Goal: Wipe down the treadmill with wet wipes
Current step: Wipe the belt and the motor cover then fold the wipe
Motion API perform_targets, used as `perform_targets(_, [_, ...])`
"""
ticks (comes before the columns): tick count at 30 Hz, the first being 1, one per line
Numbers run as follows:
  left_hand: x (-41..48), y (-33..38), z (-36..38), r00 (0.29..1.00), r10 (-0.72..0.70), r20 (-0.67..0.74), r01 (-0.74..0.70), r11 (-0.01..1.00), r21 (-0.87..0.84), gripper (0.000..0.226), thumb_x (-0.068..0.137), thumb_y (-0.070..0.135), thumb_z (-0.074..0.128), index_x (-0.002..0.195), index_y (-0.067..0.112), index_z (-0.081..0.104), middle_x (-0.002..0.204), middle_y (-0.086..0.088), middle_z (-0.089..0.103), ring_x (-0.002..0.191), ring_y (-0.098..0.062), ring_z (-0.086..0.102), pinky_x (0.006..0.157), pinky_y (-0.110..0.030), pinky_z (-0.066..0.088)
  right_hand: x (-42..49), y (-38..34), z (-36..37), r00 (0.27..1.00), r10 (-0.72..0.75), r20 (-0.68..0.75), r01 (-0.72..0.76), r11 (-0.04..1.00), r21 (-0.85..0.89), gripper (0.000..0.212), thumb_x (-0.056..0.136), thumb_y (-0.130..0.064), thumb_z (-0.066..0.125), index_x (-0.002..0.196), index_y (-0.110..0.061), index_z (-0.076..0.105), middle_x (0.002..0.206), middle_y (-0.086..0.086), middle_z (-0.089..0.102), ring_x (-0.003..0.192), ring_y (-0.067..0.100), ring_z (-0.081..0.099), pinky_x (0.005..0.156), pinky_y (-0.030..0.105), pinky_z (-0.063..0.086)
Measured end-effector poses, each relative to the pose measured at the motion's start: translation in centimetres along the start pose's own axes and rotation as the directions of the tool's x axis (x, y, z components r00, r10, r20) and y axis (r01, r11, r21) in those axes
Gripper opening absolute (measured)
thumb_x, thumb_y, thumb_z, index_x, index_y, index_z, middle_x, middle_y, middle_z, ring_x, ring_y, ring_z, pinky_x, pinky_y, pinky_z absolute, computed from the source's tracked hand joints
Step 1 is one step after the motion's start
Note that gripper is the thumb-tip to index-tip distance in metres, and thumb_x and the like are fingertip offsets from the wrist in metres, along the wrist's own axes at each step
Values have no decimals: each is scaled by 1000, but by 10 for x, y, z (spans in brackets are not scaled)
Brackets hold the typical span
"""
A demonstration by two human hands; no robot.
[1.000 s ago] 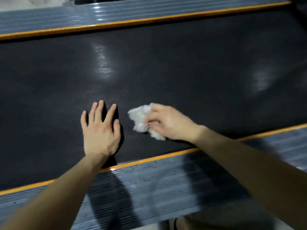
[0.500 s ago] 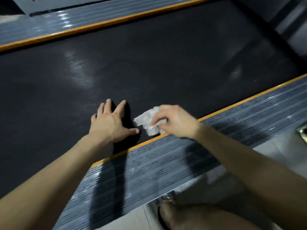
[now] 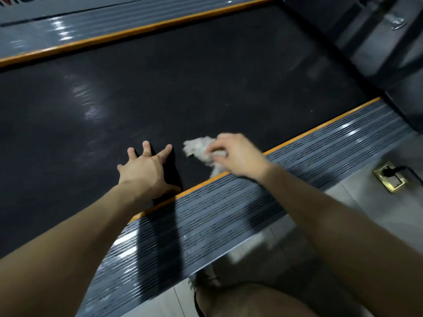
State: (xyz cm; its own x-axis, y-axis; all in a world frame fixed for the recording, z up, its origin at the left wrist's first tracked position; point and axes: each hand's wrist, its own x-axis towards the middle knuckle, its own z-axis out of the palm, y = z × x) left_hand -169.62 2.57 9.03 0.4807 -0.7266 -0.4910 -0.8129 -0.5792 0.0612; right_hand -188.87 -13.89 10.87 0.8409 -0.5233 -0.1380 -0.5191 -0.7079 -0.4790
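The black treadmill belt (image 3: pixel 206 83) fills the middle of the view, with an orange-edged grey ribbed side rail (image 3: pixel 251 202) along its near side. My left hand (image 3: pixel 144 170) lies flat on the belt with fingers spread, close to the near rail. To its right, my right hand (image 3: pixel 235 154) grips a crumpled white wet wipe (image 3: pixel 199 149) and holds it against the belt beside the orange edge. Part of the wipe is hidden under the fingers.
A second grey rail with an orange strip (image 3: pixel 137 30) runs along the far side. Dark treadmill frame parts (image 3: pixel 377 42) stand at the upper right. A brass floor socket (image 3: pixel 391 177) sits in the tiled floor on the right. My knee (image 3: pixel 251 300) shows at the bottom.
The view has swung right along the belt. Both hands have shifted that way, staying near the near rail, and the wipe has slid over the belt with my right hand.
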Motion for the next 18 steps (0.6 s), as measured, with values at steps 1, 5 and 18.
perform_targets(1, [-1, 1, -1, 1000, -3, 6, 3, 1000, -1, 131, 59, 87, 79, 160, 60, 1, 173, -6, 7, 152, -49, 19, 103, -68, 48, 5, 27, -15, 988, 123, -90, -131, 987, -91, 25, 89, -13, 74, 111, -24, 80, 106, 0, 67, 103, 23, 67, 80, 30, 46])
perform_targets(5, [-3, 6, -6, 1000, -16, 14, 16, 1000, -5, 132, 59, 84, 83, 161, 59, 3, 173, -8, 7, 151, -50, 19, 104, -70, 48, 4, 72, -49, 784, 504, -361, -588, 790, -173, 22, 90, -11, 66, 110, -17, 73, 116, 14, 63, 94, 33, 68, 74, 33, 45])
perform_targets(18, [-15, 6, -2, 999, -29, -14, 29, 999, -25, 127, 68, 82, 78, 162, 57, -4, 176, -5, -6, 158, -49, 1, 116, -72, 32, 49, 31, -21, 988, 11, -153, -59, 948, -312, 26, 83, -14, 71, 107, -23, 78, 108, 6, 65, 99, 34, 70, 81, 43, 57])
